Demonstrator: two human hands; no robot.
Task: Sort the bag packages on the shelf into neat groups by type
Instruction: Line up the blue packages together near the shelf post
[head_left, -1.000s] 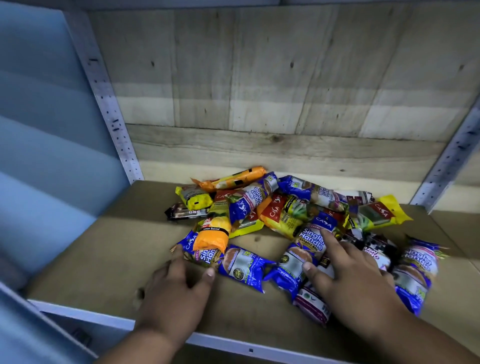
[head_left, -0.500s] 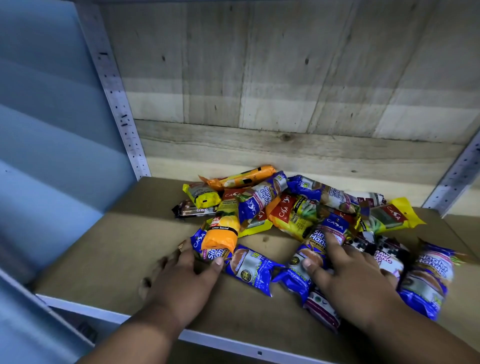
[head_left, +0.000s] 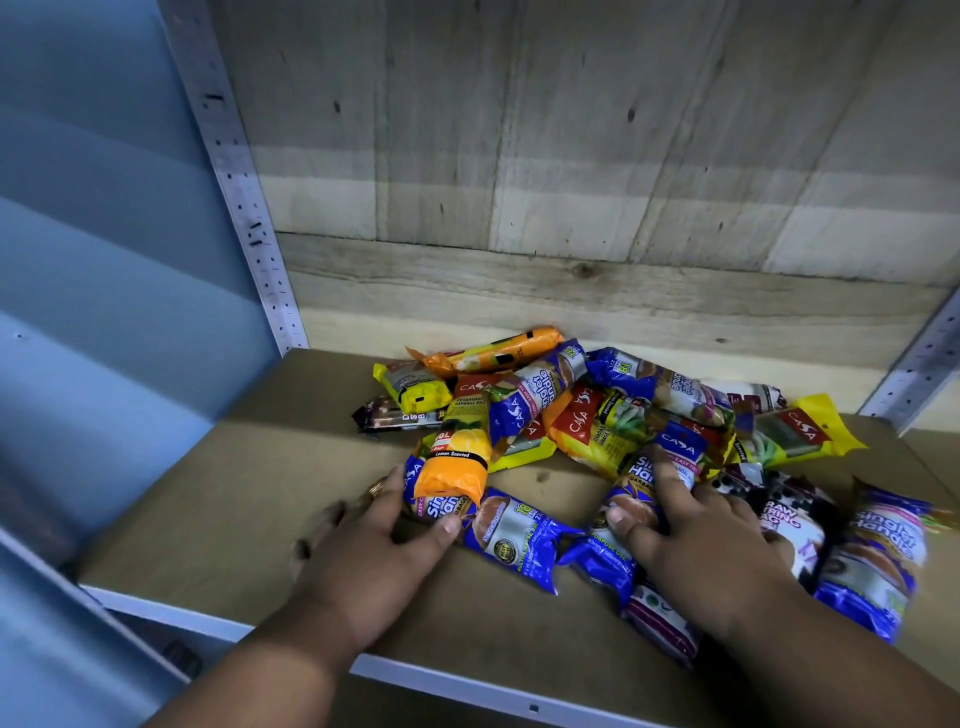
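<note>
1. Pale wooden boards back a brown shelf (head_left: 218, 499) with metal posts at either side; the packages (head_left: 613, 441) lie in one mixed heap toward the back and right of it, none yet grouped.
2. Left hand (head_left: 363, 561) lies flat on the shelf, fingers (head_left: 395, 488) spread, the thumb tip touching a blue package (head_left: 511, 535) just beside the index finger; an orange package (head_left: 454, 457) lies across that blue one's far end, just beyond the fingertips.
3. Right hand (head_left: 696, 545) rests on top of the heap, fingers spread and pressed down on another blue package (head_left: 631, 499); it grips nothing that I can see.
4. These look like tightly rolled bags in glossy film: light, soft enough to give under a squeeze, not fragile, and probably slippery against each other. Taking each roll around its middle, thumb on one side and fingers on the other, seems surest; the crimped ends would slip.
5. A dark package (head_left: 395, 415) at the far left of the heap is half covered by a yellow package (head_left: 415, 389).
6. Packages beneath the right palm and wrist are hidden, so their type is unclear there. Left outer fingers are blurred, and the rightmost packages are smeared, their labels hard to read.
</note>
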